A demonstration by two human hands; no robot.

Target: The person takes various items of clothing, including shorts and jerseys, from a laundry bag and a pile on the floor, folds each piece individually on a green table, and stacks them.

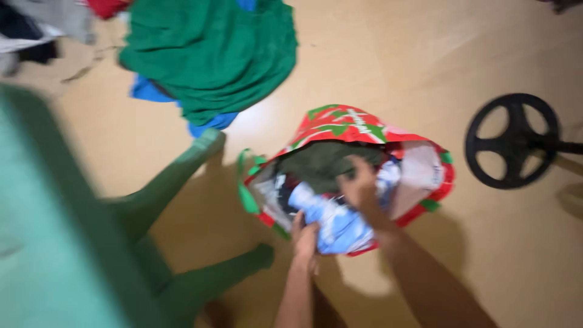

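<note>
Warm, yellowish indoor light falls from above, leaving a pale sheen on the tan floor (376, 54) and soft dark shadows beneath the green plastic chair (91, 243), the red-and-green shopping bag (358, 124) and both forearms. The whole frame is smeared by motion blur, strongest at the left edge where the chair dissolves into a flat green mass. The left hand (305, 235), right hand (359, 185) and green cloth (212, 51) lack crisp edges, and the black round fan base (513, 141) is only slightly sharper.

- At your nine o'clock stands a green plastic chair (91, 243) on the tan floor (388, 54).
- At three o'clock sits a black round fan base (513, 141).
- Light glares off the floor at twelve.
</note>
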